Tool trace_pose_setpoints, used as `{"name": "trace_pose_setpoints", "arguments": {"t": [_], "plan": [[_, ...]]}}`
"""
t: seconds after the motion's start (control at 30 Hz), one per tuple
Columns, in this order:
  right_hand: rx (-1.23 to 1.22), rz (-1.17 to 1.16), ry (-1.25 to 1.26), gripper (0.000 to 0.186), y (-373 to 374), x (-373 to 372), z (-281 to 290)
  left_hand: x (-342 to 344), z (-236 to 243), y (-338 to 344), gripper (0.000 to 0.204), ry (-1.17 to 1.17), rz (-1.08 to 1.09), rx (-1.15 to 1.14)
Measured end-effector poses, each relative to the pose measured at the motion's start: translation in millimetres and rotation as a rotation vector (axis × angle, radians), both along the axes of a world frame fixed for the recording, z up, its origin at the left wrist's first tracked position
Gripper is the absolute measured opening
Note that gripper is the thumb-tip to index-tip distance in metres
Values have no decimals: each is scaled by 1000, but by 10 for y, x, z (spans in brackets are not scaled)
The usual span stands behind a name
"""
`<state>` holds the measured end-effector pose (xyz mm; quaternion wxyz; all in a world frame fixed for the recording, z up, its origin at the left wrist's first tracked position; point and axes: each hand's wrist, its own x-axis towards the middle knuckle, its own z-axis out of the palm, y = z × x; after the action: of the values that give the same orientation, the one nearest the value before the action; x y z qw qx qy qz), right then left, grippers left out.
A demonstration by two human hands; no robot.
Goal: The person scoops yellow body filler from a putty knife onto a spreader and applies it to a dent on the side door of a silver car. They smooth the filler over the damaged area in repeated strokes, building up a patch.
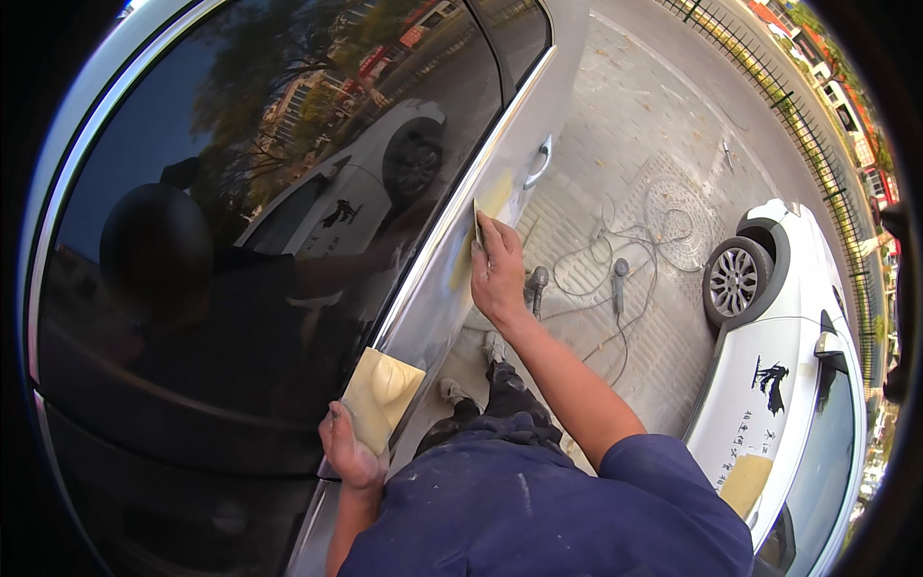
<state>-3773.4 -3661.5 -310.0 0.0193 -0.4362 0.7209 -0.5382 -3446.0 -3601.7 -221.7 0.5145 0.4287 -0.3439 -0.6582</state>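
Observation:
My left hand (pixel 351 450), low beside the car's dark window (pixel 240 337), grips a flat yellowish board (pixel 365 406) by its lower edge. A smooth lump of pale yellow putty (pixel 388 379) lies on that board. Farther up, my right hand (pixel 498 274) is closed around a thin putty spreader (pixel 477 223), seen nearly edge-on against the silver car door (pixel 437 313). Yellow putty smears (pixel 496 196) show on the door around the spreader, below the chrome window trim. The door handle (pixel 538 163) is just beyond them. My fingers partly hide the spreader.
On the paved ground to the right lie a corded hand tool (pixel 620 279) and its looping cable (pixel 657 252). Another dark tool (pixel 536 281) is near my right wrist. A white car (pixel 769 346) stands at the right, a black fence (pixel 803 125) beyond. My shoes (pixel 454 390) are beside the door.

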Motion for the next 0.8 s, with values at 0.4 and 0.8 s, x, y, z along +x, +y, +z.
{"name": "trace_pose_setpoints", "arguments": {"t": [0.4, 0.8], "plan": [[65, 83, 83, 79, 526, 854, -28, 81, 74, -106, 51, 46, -208, -49], [-59, 406, -821, 48, 1166, 631, 462, -374, -81, -145, 57, 146, -258, 122]]}}
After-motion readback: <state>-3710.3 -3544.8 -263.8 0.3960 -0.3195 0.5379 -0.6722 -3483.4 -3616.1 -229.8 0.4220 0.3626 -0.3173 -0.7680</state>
